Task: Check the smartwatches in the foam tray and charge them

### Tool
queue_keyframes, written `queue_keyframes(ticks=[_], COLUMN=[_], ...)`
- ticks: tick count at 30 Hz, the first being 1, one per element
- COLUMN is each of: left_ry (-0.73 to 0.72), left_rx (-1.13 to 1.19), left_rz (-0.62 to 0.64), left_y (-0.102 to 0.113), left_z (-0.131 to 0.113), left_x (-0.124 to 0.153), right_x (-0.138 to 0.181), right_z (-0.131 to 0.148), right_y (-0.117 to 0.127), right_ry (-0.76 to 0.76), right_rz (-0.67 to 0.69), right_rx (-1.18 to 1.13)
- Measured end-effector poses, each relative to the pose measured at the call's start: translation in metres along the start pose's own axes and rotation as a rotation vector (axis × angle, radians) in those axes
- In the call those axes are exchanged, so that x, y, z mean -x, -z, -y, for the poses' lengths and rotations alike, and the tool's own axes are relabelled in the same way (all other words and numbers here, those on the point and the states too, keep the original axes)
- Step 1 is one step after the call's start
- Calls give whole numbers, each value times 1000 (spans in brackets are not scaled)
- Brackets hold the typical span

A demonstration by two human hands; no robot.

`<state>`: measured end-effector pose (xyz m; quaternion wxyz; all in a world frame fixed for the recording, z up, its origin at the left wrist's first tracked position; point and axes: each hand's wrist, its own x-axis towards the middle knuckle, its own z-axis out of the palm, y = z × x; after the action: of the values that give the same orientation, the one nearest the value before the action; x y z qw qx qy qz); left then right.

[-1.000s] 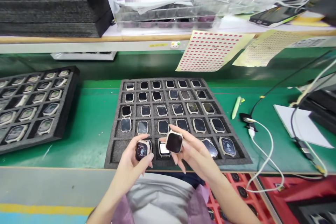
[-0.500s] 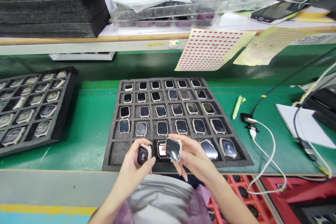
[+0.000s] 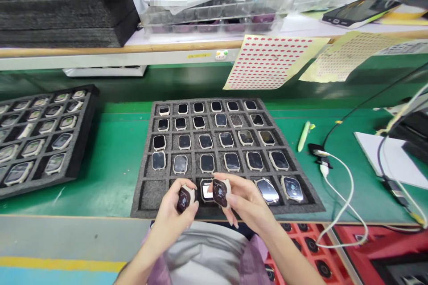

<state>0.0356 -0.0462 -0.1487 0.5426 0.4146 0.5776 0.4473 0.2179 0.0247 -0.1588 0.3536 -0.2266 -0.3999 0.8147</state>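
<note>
My left hand (image 3: 176,207) is closed round a smartwatch case (image 3: 185,199) without a strap, its dark screen lit with small markings. Another such smartwatch case (image 3: 220,192), pale-framed and also lit, is pinched in my right hand (image 3: 245,198). Both are held above the front row of a dark grey foam tray (image 3: 152,193), whose pockets hold several similar watch cases. One watch with a bright white patch (image 3: 206,190) lies in its pocket, partly hidden behind my right fingers. The front left pocket shows bare foam.
A second foam tray of watches (image 3: 75,162) sits tilted at the left. To the right lie a green pen (image 3: 303,137), white cables (image 3: 349,187) and white paper (image 3: 389,160). Red trays (image 3: 301,249) are below the bench edge. Behind the shelf is a person.
The screen of the watch in my right hand has gone from dark to lit, and that watch has turned slightly. My left hand has shifted a little to the right.
</note>
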Motion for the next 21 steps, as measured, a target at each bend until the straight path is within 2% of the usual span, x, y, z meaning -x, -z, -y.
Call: queue_keyframes(ticks=[7, 15, 21], left_ry=[-8, -1, -14], left_rx=[-4, 11, 6], left_rz=[-13, -24, -16], left_y=[1, 1, 2], left_z=[1, -2, 0], left_x=[-1, 0, -1], right_x=[1, 2, 3], right_z=[2, 0, 1], right_y=[-4, -3, -5], right_ry=[-24, -24, -30], right_rz=[-31, -1, -45], right_rx=[17, 15, 19])
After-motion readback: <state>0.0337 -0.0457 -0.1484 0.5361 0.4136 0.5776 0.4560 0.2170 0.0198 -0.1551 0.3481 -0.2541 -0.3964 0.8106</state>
